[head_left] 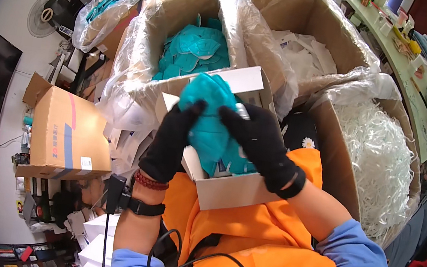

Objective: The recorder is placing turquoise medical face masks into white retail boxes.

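Both my hands wear black gloves and grip a stack of teal face masks (207, 111) between them. My left hand (171, 141) pinches the stack's left side; my right hand (259, 140) holds its right side. The stack stands over an open white carton box (227, 191) resting on my lap, against an orange apron. More teal masks lie inside that box. Just beyond it, a large plastic-lined cardboard box (156, 20) holds a heap of loose teal masks (195, 53).
A second lined carton (304, 9) holds white masks. At right, a big box (339, 163) is full of white elastic strips (381, 158). A closed cardboard box (66, 136) sits at left, flat white cartons (96, 237) lie below, and a cluttered shelf (422, 104) runs along the right.
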Motion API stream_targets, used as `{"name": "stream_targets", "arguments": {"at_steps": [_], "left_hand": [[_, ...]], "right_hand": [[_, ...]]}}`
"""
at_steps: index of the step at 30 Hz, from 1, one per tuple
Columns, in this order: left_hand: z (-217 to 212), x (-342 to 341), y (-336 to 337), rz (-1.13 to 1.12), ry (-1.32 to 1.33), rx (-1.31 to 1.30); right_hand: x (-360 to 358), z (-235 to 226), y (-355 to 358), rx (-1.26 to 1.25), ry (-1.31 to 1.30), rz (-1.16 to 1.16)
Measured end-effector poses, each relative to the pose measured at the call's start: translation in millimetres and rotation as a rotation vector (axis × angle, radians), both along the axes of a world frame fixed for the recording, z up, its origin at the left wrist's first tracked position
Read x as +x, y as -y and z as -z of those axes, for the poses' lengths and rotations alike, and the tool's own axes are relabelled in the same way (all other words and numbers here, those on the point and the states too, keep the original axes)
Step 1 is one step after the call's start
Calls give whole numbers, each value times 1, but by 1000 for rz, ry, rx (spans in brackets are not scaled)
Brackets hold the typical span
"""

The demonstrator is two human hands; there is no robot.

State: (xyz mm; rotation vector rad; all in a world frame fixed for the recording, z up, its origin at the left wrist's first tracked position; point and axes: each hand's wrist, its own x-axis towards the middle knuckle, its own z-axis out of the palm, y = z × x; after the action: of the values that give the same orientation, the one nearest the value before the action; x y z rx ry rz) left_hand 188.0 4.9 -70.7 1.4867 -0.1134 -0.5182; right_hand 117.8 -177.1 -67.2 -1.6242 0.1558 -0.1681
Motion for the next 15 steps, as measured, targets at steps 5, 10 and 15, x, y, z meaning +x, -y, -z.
{"name": "stream_targets", "arguments": {"at_steps": [5, 10, 15], "left_hand": [[-22, 47, 9, -61, 51, -153], [-33, 109, 25, -84, 30, -599], [9, 94, 14, 68, -12, -267]], "right_hand": [[-27, -26, 57, -86, -135, 147], [-52, -47, 140, -253, -41, 543], [-86, -37, 257, -1046, 177, 671]]}}
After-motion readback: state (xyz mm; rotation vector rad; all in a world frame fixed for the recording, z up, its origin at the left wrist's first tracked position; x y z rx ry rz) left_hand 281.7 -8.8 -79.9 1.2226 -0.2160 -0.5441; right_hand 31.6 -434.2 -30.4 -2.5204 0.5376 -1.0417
